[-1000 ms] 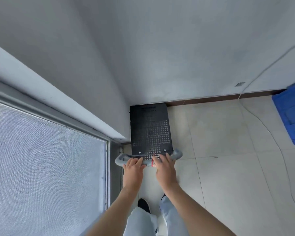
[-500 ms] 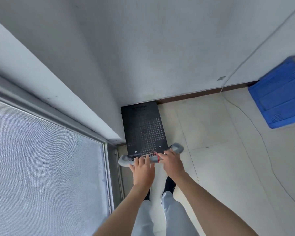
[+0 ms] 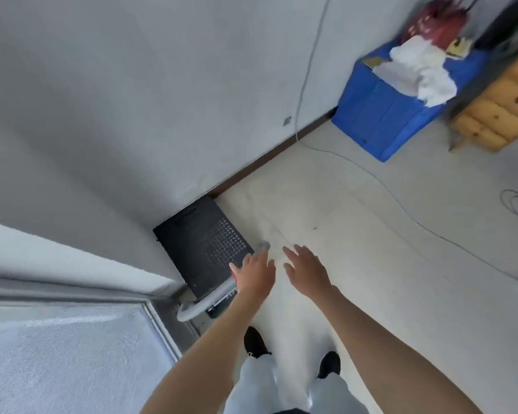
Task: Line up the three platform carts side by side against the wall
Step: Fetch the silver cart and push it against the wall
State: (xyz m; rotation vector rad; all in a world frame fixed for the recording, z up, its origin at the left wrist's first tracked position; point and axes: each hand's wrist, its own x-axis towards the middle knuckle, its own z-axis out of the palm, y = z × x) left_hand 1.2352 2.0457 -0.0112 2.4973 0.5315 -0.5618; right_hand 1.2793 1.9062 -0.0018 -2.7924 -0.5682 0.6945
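Observation:
One platform cart (image 3: 202, 240), black with a perforated deck, stands in the corner with its far end against the grey wall (image 3: 132, 100). Its grey handle bar (image 3: 210, 300) crosses the near end. My left hand (image 3: 256, 271) hovers over the handle's right part with fingers spread, holding nothing. My right hand (image 3: 307, 270) is off the handle, open above the pale floor to the cart's right. No other cart is in view.
A window frame and ledge (image 3: 81, 297) run along the cart's left. A blue crate (image 3: 392, 106) holding white cloth stands by the wall at far right, beside wooden furniture (image 3: 503, 106). A thin cable (image 3: 401, 201) snakes across the floor tiles.
Both hands have let go of the cart's handle and opened. My view has swung to the right, bringing the blue crate and wooden furniture into sight. The cart stays in the corner.

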